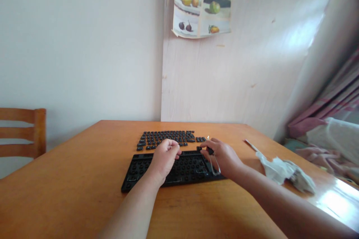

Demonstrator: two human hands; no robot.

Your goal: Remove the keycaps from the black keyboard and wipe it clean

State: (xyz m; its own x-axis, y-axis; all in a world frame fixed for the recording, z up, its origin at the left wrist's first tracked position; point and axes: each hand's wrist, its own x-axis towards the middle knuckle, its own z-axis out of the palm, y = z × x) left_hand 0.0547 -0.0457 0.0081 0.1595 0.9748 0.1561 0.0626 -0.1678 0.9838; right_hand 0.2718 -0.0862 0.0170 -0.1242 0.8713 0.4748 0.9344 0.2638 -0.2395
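Observation:
A black keyboard [179, 173] with most of its keycaps off lies in front of me, and its bare switch sockets show. My left hand [166, 155] is over its middle, thumb and fingers pinched together; what they hold, if anything, is hidden. At the keyboard's upper right, my right hand [221, 155] is closed on a wire keycap puller [215, 166], its wire loops pointing down toward me. A dark keycap [199, 148] is at the right fingertips; I cannot tell whether it is gripped. Behind the keyboard, loose black keycaps [168, 136] lie in rows.
On the right of the wooden table [84, 179] lie a crumpled grey-white cloth [288, 171] and a thin stick-like thing [251, 145]. A small white piece [208, 137] lies behind my right hand. A wooden chair [22, 132] stands left; the wall [126, 44] is behind.

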